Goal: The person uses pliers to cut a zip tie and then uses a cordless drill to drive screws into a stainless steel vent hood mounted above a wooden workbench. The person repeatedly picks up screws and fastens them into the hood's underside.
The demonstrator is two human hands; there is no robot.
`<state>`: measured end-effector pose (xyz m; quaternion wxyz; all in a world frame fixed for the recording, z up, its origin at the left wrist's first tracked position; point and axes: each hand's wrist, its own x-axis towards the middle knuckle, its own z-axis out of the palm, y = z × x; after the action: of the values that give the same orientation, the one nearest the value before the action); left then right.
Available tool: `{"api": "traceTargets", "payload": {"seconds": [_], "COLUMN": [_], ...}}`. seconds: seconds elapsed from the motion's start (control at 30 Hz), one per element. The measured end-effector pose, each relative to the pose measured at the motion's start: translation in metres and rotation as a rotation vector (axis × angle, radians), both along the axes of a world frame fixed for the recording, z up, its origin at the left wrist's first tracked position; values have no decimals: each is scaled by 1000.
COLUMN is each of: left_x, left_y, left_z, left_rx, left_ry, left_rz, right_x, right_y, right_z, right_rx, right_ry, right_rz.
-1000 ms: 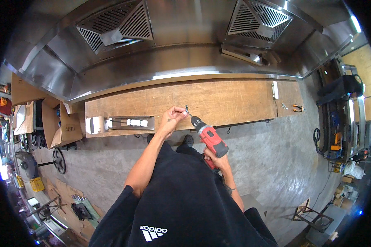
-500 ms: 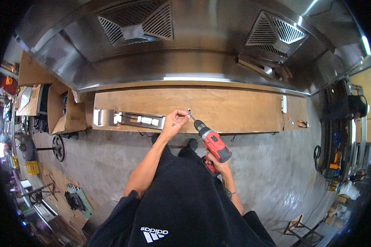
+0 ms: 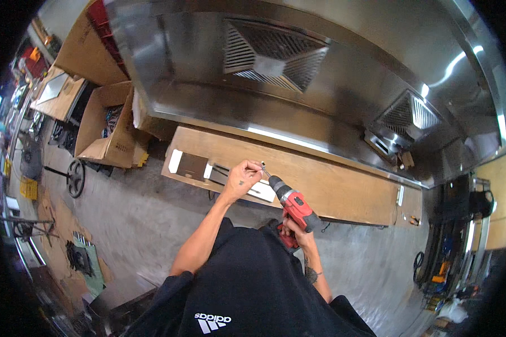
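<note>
My right hand (image 3: 296, 231) is wrapped round the handle of a red and black cordless drill (image 3: 299, 209), its chuck pointing up and left. A thin bit (image 3: 266, 172) sticks out of the chuck. The fingers of my left hand (image 3: 245, 181) are pinched together at the bit's tip, where a small piece shows that is too tiny to name. Below my left hand, a long metal housing with white parts (image 3: 192, 166) lies on the wooden bench top (image 3: 331, 194); my hand hides part of it.
Over the bench hangs a stainless steel hood (image 3: 202, 62) with slatted vents. An open cardboard box (image 3: 98, 126) stands at the left. At the bench's right end lie a small white piece (image 3: 400, 195) and an orange-handled tool (image 3: 414, 220). A black handwheel (image 3: 76, 178) stands left on the floor.
The view has turned left, so the bench and hood now slant down to the right. My hands and the drill now sit nearer the metal housing. Both hands keep their grips.
</note>
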<state>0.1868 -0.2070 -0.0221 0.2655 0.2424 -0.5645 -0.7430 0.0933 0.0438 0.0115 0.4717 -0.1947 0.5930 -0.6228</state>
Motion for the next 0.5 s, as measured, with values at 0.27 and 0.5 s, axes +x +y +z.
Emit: {"api": "traceTargets", "payload": {"seconds": [0.27, 0.5], "left_x": [99, 110], "left_y": [-94, -144], "left_z": [27, 72], "left_rx": [-288, -95], "left_ry": [-190, 16], "left_rz": [-52, 104], "right_x": [68, 75], "right_y": [-77, -143], "right_z": [-16, -9], "right_rx": [-72, -107], "right_ry": [48, -94], "right_rz": [110, 140]}}
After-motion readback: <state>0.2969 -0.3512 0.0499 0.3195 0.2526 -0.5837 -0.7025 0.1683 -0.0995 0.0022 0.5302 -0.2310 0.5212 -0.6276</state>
